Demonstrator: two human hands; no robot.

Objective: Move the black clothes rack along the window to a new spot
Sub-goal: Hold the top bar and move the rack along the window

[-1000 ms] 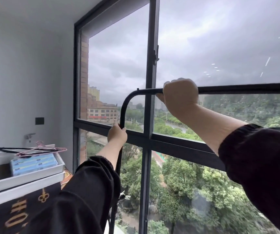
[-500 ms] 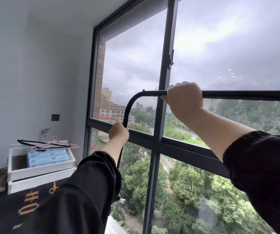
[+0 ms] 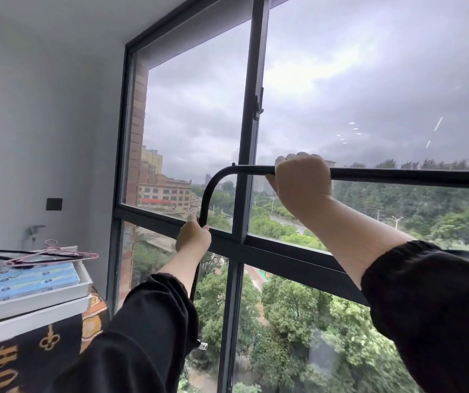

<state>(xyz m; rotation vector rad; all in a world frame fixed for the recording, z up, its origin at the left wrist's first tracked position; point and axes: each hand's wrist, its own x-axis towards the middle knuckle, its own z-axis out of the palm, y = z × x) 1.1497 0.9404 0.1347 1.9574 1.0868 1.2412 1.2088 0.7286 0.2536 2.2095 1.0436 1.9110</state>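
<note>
Both hands' grip wrapped round black rack (image 3: 397, 175) tube: L hand (image 3: 193, 236) upright, R hand (image 3: 301, 184) top bar.

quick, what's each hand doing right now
Left hand: closed around the upright side bar of the black clothes rack.
Right hand: closed over the rack's top bar.

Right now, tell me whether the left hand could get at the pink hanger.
Probably yes, once it lets go: the left hand is shut on the rack, and nothing stands between it and the hanger atop the white tray.
</note>
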